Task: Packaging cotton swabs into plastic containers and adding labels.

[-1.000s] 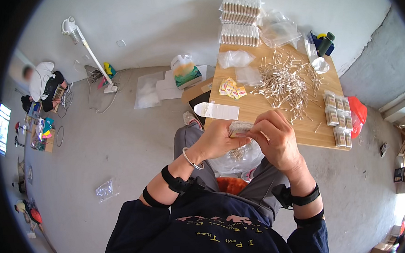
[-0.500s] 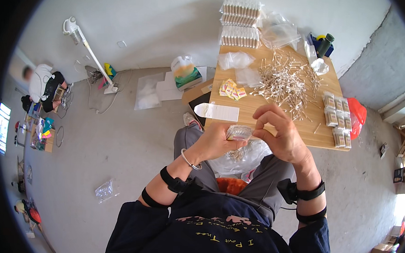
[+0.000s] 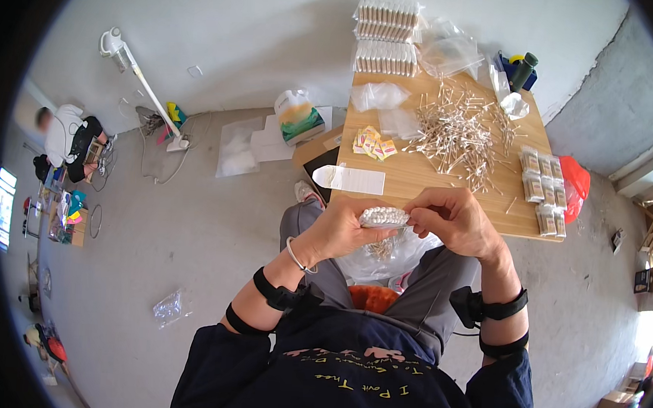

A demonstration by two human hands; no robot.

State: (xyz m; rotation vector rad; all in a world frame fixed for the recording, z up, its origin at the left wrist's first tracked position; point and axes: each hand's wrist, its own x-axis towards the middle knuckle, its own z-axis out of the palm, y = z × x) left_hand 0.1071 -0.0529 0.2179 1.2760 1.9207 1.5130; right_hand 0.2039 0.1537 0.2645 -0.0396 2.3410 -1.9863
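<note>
Holds a cotton-swab bundle (image 3: 383, 218) clamped in the left hand (image 3: 336, 227); apparently pinches its right end with the right hand (image 3: 456, 221), nearer than the loose swabs (image 3: 457, 130).

The bundle of swabs (image 3: 384, 218) was held in the left hand (image 3: 335, 228), with the right hand (image 3: 456, 222) placed at its right end. On the table (image 3: 518, 225), loose swabs (image 3: 456, 133) were spread across the middle, flanked by small cards (image 3: 375, 144) to the left and packets (image 3: 543, 180) along the right edge. Stacked packs (image 3: 385, 56) were positioned at the far left corner, a bottle (image 3: 524, 71) at the far right.
</note>
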